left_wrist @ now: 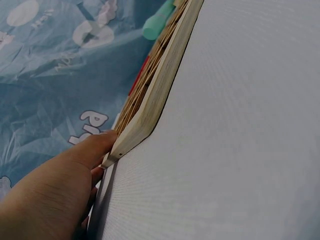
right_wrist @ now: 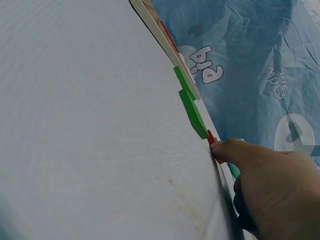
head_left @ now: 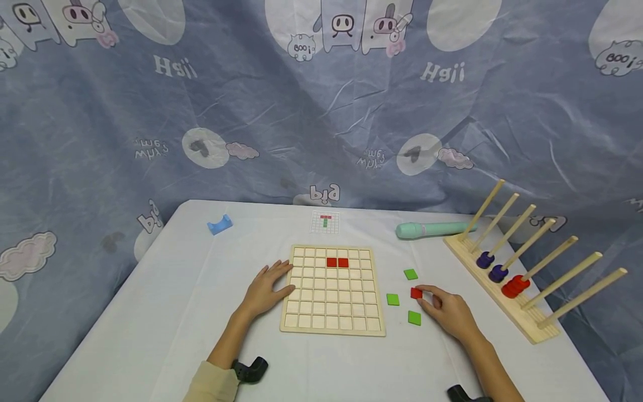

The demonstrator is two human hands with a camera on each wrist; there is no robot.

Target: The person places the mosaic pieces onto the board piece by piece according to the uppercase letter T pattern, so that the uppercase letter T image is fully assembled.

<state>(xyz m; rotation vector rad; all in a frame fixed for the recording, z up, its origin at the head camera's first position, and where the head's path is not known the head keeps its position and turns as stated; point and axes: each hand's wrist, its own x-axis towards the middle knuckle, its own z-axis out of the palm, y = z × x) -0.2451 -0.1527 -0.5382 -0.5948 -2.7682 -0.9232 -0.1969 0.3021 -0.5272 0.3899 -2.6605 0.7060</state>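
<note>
A wooden grid board (head_left: 332, 333) lies on the table, with two red square tiles (head_left: 332, 262) side by side in an upper row. My left hand (head_left: 265, 289) rests against the board's left edge, thumb and fingers spread; in the left wrist view the thumb (left_wrist: 100, 147) touches the board's corner. Right of the board, my right hand (head_left: 449, 314) pinches a red square tile (head_left: 416, 293) between thumb and fingers, low over the tabletop. Green square tiles (head_left: 393, 300) lie around it, one above, one below and one to the left.
Behind the board lies a small pattern card (head_left: 325, 222) showing a red and green T shape. A blue curved piece (head_left: 220, 224) is at back left. A mint-green cylinder (head_left: 432, 229) lies at back right, beside a wooden peg rack (head_left: 545, 334) with purple and red rings.
</note>
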